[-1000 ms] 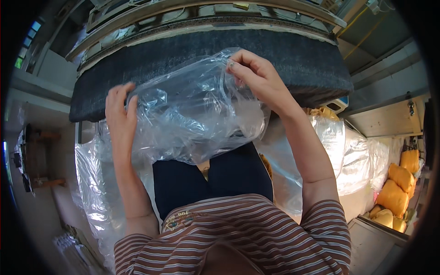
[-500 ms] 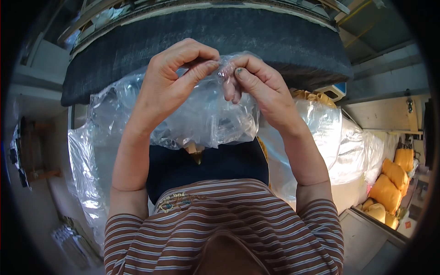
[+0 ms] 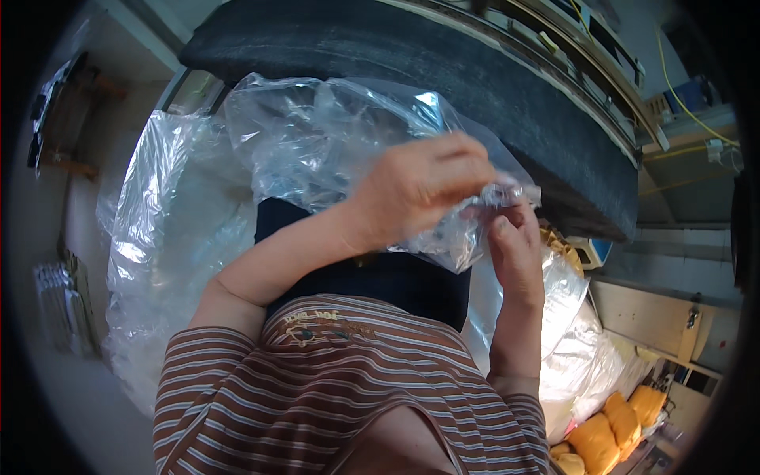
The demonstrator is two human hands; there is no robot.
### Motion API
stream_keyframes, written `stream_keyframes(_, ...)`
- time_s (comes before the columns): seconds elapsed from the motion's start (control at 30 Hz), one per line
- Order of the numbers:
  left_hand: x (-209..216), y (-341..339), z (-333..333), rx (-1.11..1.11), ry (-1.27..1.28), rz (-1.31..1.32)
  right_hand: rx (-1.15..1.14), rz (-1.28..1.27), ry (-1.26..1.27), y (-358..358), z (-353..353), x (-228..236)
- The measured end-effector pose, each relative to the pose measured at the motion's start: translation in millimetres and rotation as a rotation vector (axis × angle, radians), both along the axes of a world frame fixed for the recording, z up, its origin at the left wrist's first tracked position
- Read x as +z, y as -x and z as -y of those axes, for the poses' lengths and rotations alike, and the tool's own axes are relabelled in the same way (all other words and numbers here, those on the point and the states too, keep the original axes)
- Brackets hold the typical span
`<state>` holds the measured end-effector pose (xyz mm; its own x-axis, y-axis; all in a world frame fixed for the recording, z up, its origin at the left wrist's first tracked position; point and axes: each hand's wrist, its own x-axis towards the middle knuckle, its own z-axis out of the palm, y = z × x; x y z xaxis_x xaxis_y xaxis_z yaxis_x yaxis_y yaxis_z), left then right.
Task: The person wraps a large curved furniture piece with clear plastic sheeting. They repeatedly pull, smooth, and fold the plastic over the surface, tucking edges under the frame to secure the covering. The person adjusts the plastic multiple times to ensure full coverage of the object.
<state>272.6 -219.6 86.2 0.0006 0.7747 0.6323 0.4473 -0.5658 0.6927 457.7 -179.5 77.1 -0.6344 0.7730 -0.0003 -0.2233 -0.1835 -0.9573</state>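
Note:
A large, crinkled piece of clear plastic film [image 3: 309,138] lies across my lap and against the dark padded bench edge. Its right end is bunched between my hands. My left hand [image 3: 427,180], slightly blurred, reaches across with its fingers closed on the bunched edge. Just below and to the right, my right hand [image 3: 516,252] grips the same edge, thumb up and fingers behind the film. Folds of film partly hide the fingertips.
Beyond the film runs the dark cloth-covered bench edge [image 3: 317,38]. More clear plastic sheeting hangs at my left [image 3: 154,253] and lies at my right [image 3: 582,340]. Yellow-orange bundles [image 3: 598,443] sit at the lower right, near a pale wooden panel [image 3: 641,313]. A yellow cable [image 3: 673,83] hangs at upper right.
The view has turned. Both hands have moved right and nearer to me with the film's edge, and my left arm now stretches across my body. The film spreads wider at the left.

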Motion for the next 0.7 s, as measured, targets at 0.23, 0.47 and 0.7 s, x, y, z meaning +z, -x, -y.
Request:
stream_keyframes(0.23, -19.5, -3.5, 51.8, -0.016, -0.288, -0.358, -0.174, -0.233, 0.336, 5.8, -28.6, -23.9)
stream_keyframes(0.47, 1.0, 9.6, 80.9, 0.118, -0.552, -0.346, -0.402, -0.498, 0.604, -23.0, -38.1, -59.0)
stream_keyframes(0.7, 101.2, 83.8, 104.1, 0.131, -0.413, 0.551, -0.802, -0.414, 0.566, -217.8, -82.6, -137.4)
